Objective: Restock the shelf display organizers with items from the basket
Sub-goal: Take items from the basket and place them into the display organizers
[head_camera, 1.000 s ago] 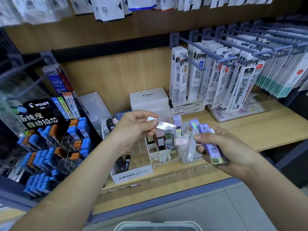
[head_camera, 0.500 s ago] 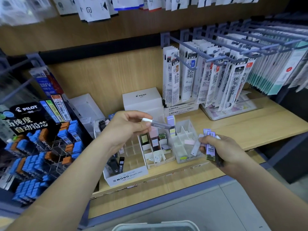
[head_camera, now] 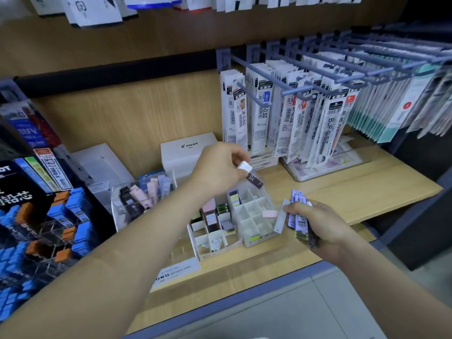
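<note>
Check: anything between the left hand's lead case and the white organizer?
Nothing visible. The lead case in the left hand hangs over the white organizer, cells open; a pink case lies on its right rim.

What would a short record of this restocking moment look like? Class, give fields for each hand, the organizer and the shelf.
left hands side: left hand pinches one dark lead case, tilted, above the divided organizer
right hands side: right hand grips a bundle of lead cases
organizer: white dividers; pink case lying across its right side
surface: wooden shelf
behind: hanging refill packs
</note>
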